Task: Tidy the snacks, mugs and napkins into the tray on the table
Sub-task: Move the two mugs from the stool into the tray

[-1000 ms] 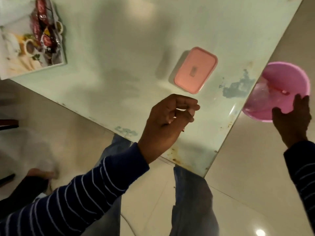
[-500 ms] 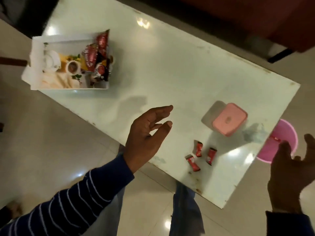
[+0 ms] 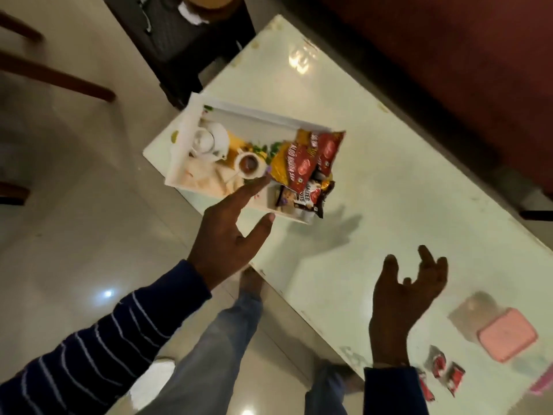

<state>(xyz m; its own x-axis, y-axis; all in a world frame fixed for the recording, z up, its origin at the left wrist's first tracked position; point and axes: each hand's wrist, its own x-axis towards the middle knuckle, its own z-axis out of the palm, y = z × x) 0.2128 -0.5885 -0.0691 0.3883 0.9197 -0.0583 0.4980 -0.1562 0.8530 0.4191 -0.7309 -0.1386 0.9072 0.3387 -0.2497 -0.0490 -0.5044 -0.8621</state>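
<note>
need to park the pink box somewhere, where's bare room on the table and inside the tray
Bare tabletop lies between the tray and the pink box. In the tray, only the far strip is free; snack packets crowd its right end.

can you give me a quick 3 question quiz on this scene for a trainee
1. True or false: both hands are empty.
2. Which snacks lie outside the tray? A) the large packets B) the small red sachets C) none
3. What lies on the table just beyond those sachets?

Key
1. True: the left hand and the right hand are open, holding nothing.
2. B: the small red sachets lie on the table near the right hand, far from the white tray, which already holds the large snack packets.
3. A pink lidded box.
</note>
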